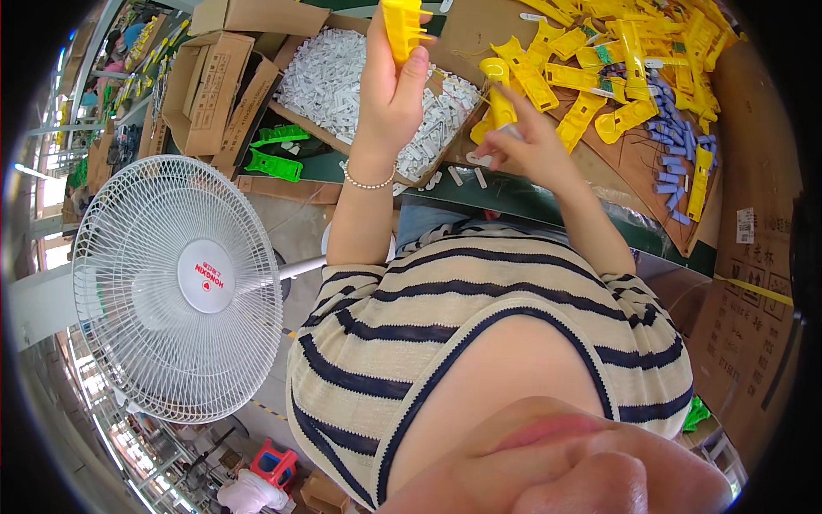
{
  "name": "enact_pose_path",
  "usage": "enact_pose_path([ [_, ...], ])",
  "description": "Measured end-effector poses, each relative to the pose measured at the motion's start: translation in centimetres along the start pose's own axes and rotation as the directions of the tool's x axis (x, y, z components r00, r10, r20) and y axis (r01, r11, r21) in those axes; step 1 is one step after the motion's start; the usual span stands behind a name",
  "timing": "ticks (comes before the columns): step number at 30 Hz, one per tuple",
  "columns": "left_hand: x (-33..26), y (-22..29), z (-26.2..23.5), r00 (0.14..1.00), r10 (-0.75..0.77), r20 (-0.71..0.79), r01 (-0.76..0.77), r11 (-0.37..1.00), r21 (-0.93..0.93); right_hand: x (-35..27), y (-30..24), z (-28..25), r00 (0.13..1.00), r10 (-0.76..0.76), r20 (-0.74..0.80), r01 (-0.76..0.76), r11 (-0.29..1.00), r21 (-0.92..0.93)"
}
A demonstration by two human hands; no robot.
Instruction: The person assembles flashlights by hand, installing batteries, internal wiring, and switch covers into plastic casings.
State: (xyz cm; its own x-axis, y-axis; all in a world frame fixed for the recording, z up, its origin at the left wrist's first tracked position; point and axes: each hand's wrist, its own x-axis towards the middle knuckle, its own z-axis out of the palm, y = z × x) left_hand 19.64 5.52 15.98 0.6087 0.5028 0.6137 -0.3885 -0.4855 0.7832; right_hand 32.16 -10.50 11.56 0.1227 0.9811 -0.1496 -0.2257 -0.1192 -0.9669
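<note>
My left hand (396,90) is raised over the box of white pieces, its fingers wrapped round a yellow plastic shell (402,30) with comb-like teeth along one side. My right hand (535,147) is at the near edge of the workbench, index finger stretched forward and the other fingers bent. Between its thumb and fingers shows a small white plastic piece (511,131), partly hidden. Just beyond the right fingertips lies another yellow shell (497,73); whether they touch it I cannot tell.
A shallow cardboard box holds many small white pieces (321,73). Yellow shells (591,77) pile up at the right, beside blue-violet cylinders (672,163) with wires. Green shells (276,165) lie left of the box. A white fan (180,291) stands at my left, a large carton (745,317) at my right.
</note>
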Motion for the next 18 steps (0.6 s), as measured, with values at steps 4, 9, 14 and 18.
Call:
enact_pose_path([
  [4, -1.2, -1.2, 0.6, 0.989, -0.147, -0.023, 0.148, 0.988, 0.042, -2.4, -3.0, -1.5, 0.984, -0.151, 0.091, 0.153, 0.988, -0.015],
  [9, -2.7, -1.6, 2.1, 0.888, -0.415, 0.198, 0.459, 0.775, -0.434, -3.5, -4.1, -3.0, 0.83, -0.384, 0.404, 0.083, 0.802, 0.592],
  [14, -3.6, -1.4, 3.3, 0.847, -0.453, 0.279, 0.531, 0.72, -0.447, -2.6, -3.9, -3.8, 0.958, -0.195, 0.212, 0.162, 0.974, 0.16],
  [18, -3.9, -1.1, 4.1, 0.858, -0.361, 0.364, 0.48, 0.816, -0.323, -1.7, -3.7, -4.4, 0.976, -0.061, 0.211, 0.036, 0.992, 0.12],
])
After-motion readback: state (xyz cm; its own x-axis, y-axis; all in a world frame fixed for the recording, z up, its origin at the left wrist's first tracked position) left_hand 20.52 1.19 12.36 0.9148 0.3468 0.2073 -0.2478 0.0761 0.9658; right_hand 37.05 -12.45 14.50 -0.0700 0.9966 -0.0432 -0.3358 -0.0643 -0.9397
